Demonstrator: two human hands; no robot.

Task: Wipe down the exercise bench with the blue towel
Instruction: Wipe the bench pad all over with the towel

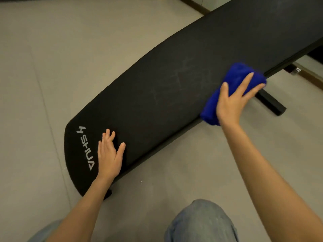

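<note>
A long black padded exercise bench (166, 81) runs from lower left to upper right, with a grey logo printed at its near end. Faint pale streaks mark the middle of the pad. My right hand (234, 100) presses a bunched blue towel (234, 79) against the bench's near edge, fingers spread over the cloth. At the near end my left hand (109, 154) lies flat on the pad beside the logo, fingers apart, holding nothing.
The bench stands on a pale grey floor (52, 67). A black metal foot (272, 103) of the frame sticks out under the right side. A brown skirting strip (194, 5) runs along the far wall. My denim-clad knee (201, 222) is at the bottom.
</note>
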